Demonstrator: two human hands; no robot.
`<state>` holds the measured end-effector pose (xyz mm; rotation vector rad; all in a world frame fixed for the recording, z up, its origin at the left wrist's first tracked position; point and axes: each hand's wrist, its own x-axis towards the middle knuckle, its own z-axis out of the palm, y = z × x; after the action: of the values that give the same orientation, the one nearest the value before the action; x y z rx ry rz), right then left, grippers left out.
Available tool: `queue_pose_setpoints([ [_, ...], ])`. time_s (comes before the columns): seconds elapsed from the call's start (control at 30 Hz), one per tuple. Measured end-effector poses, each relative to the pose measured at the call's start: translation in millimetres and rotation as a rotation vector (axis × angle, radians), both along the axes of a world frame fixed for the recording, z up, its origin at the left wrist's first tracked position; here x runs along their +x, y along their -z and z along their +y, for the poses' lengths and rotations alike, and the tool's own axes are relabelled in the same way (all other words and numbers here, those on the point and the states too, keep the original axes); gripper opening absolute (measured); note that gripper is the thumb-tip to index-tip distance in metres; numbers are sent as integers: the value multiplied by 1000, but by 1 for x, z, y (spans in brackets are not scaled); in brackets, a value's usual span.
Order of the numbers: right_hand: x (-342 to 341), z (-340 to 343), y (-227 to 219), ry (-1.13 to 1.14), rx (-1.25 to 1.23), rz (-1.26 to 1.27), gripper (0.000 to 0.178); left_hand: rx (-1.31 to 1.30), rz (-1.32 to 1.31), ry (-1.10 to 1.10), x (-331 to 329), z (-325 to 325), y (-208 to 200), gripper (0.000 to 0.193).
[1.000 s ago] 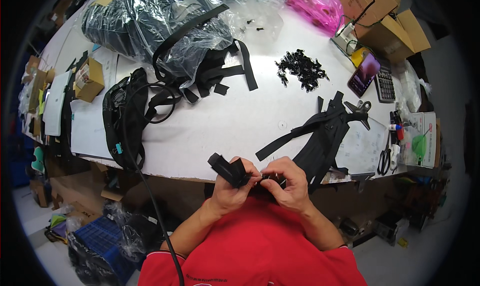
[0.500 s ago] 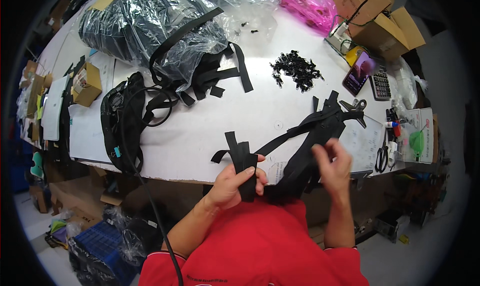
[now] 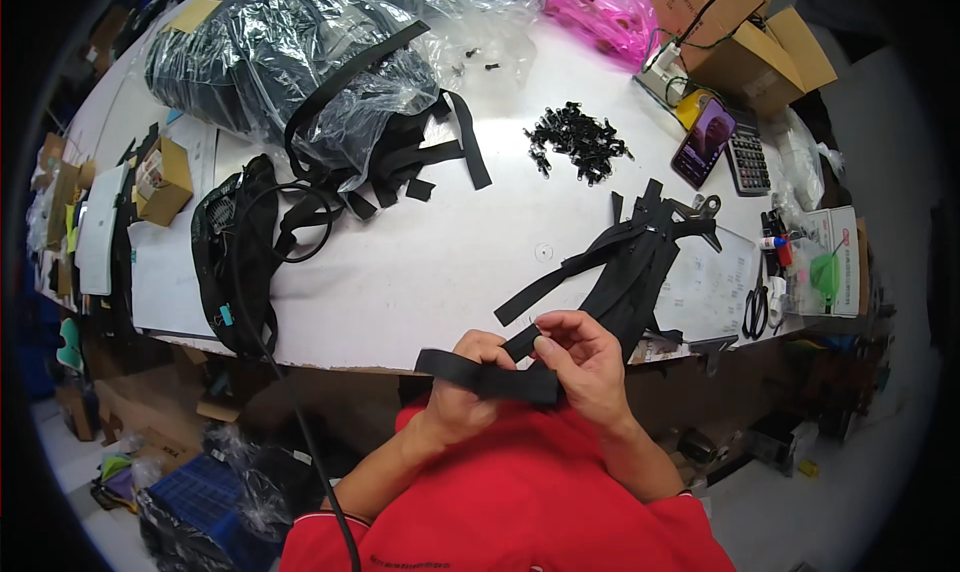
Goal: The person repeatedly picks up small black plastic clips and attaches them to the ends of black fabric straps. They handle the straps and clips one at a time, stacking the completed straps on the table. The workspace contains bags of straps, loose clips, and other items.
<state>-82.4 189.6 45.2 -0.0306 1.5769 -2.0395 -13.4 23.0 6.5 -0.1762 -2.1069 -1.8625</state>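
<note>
My left hand [image 3: 462,404] is closed round a folded black zipper tape strip [image 3: 490,378], whose broad loop sticks out over the fingers. Close beside it, my right hand [image 3: 590,374] pinches a part of the strip between thumb and fingertips. Any small piece between those fingertips is hidden. Both hands are just off the table's front edge, above my lap. Just beyond the right hand, a bundle of black strips [image 3: 628,272] lies on the table and hangs toward me. A metal clamp [image 3: 705,212] sits at the bundle's far end.
A heap of small black zipper sliders [image 3: 580,142] lies on the white table [image 3: 430,282]. Behind are a plastic-wrapped black bundle [image 3: 290,72] and a pink bag [image 3: 605,17]. A phone [image 3: 705,142], calculator [image 3: 748,162] and scissors [image 3: 756,310] are at right; a black cable [image 3: 290,382] crosses at left.
My right hand has moved left from the bundle to meet the left hand and now pinches the strip. The strips in my left hand have turned from upright to sideways.
</note>
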Motion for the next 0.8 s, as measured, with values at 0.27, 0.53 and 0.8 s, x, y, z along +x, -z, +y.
queue_pose_setpoints([
  [0.27,-23,24,-17,273,148,320,20,615,-808,237,26,-30,-12,21],
  [0.53,-36,69,-10,479,313,450,22,-4,-684,-112,20,-79,-18,15],
  [0.8,-1,12,-24,-82,396,691,30,160,-389,5,-4,-29,-37,21],
])
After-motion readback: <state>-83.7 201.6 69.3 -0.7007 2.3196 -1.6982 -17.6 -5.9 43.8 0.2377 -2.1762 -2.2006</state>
